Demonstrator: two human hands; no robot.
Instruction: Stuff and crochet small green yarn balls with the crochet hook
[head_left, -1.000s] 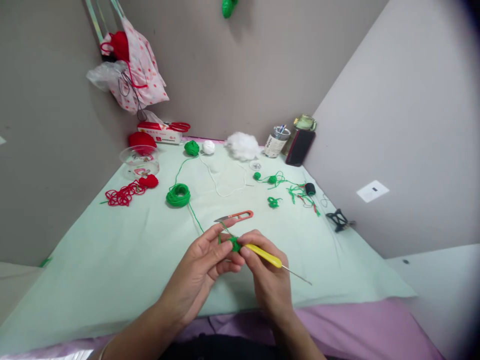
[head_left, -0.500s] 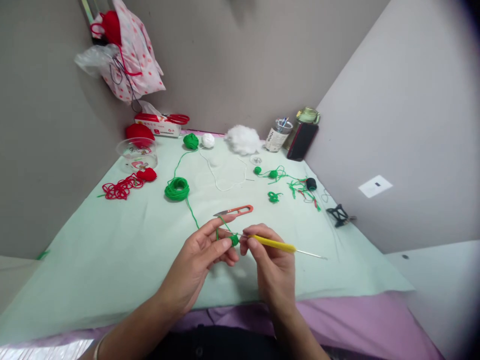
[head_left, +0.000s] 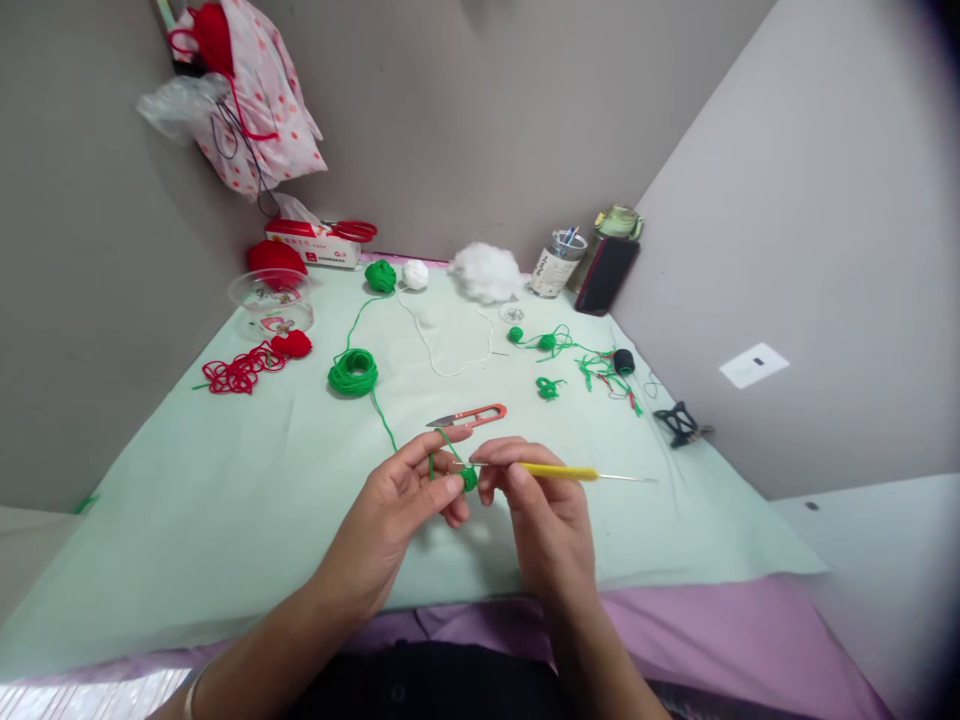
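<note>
Between the thumb and fingers of my left hand point(head_left: 409, 495) is pinched a small green crochet piece point(head_left: 469, 480). Green yarn runs over the raised left index finger and back to a green yarn coil point(head_left: 352, 373). My right hand point(head_left: 546, 500) grips a yellow-handled crochet hook point(head_left: 559, 471) like a pencil, its thin metal shaft pointing left. The hook's tip is at the top of the green piece; whether it sits inside a stitch I cannot tell. Just beyond my fingers lie orange thread snips point(head_left: 469, 415).
A green yarn ball point(head_left: 380, 276), a white yarn ball point(head_left: 415, 275) and white stuffing point(head_left: 487, 272) line the back. At left are red yarn point(head_left: 244, 370) and a clear tub point(head_left: 274, 305). Green scraps point(head_left: 550, 388), a black thread spool point(head_left: 623, 362) and a phone point(head_left: 606, 275) lie right.
My right hand has turned the hook nearer to level and shifted slightly right, drawing its tip back toward the green piece. The left hand keeps its pinch. The view has tilted slightly.
</note>
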